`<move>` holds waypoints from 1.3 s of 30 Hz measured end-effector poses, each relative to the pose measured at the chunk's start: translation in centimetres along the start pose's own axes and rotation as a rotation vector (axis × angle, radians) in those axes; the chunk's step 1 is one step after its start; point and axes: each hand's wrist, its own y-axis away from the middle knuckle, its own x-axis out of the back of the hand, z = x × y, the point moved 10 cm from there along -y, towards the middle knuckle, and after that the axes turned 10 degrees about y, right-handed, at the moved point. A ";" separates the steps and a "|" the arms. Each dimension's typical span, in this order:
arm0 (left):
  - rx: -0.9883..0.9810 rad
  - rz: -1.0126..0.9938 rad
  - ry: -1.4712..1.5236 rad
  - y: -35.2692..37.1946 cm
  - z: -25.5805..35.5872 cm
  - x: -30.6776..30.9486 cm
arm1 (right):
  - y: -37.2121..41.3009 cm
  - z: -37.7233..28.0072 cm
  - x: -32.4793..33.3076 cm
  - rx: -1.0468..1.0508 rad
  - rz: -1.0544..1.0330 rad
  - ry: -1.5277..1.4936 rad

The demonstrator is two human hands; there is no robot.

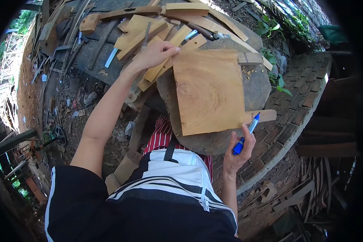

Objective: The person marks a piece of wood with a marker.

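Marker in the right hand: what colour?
Blue cap and end, pale barrel between; the marker in the right hand shows in the head view.

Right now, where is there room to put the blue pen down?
The blue pen fits on bare stone right of the big board, below the small block. The board's face is bare too. Crowded: the wood strips under the left hand.

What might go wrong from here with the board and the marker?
The wooden board lies unclamped on the stone slab, one corner near its rim; pressing might slide or tip it. The left hand rests on loose wooden strips, which may shift or give splinters. The right hand holds the blue marker close to the board; a stray mark is possible.
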 end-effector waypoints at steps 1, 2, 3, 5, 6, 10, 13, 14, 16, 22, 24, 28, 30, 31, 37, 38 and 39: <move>-0.028 -0.008 -0.005 0.2 0.7 0.0 | -0.2 -0.7 0.0 0.039 0.039 0.051; -0.019 0.010 0.013 0.4 0.8 0.2 | -0.4 -1.5 0.0 0.080 0.077 0.097; -0.071 -0.007 0.026 0.6 1.5 0.1 | -0.7 -1.9 -0.4 0.100 0.062 0.099; -0.111 -0.010 0.050 0.8 2.2 0.5 | -1.3 -1.4 -0.3 0.033 0.089 0.185; -0.090 -0.043 -0.025 0.7 2.3 0.4 | -1.8 -1.2 -0.4 0.011 0.100 0.200; -0.156 -0.060 0.010 0.1 1.2 0.1 | -4.8 -0.8 -1.5 -0.055 0.000 0.180; -0.166 -0.043 -0.029 -0.1 0.9 0.0 | -6.6 0.7 -3.5 -0.107 -0.132 0.192; -0.169 -0.042 -0.018 -0.2 0.9 0.0 | -7.2 0.3 -3.6 -0.078 -0.094 0.152; -0.177 -0.041 -0.044 -0.4 0.8 -0.3 | -7.8 0.9 -3.9 -0.143 -0.130 0.128; -0.220 0.036 -0.085 0.0 1.5 -0.2 | -8.6 3.0 -5.5 -0.202 -0.230 -0.062; -0.232 0.071 -0.081 0.0 1.4 -0.3 | -8.7 3.3 -5.9 -0.206 -0.256 -0.136; -0.272 0.144 -0.046 0.3 1.3 -0.2 | -8.8 2.8 -5.7 -0.175 -0.235 -0.117; -0.259 0.132 -0.051 0.6 1.4 -0.2 | -8.8 2.7 -5.7 -0.160 -0.224 -0.124; -0.248 0.119 -0.057 0.7 1.5 -0.2 | -8.9 2.7 -5.7 -0.157 -0.215 -0.138; -0.243 0.114 -0.074 0.9 1.3 -0.2 | -8.6 3.6 -5.9 -0.262 -0.264 -0.156; -0.242 0.116 -0.075 0.9 1.2 -0.3 | -8.6 3.7 -6.0 -0.267 -0.262 -0.156; -0.243 0.127 -0.066 0.9 1.2 -0.3 | -8.6 3.6 -6.1 -0.264 -0.263 -0.157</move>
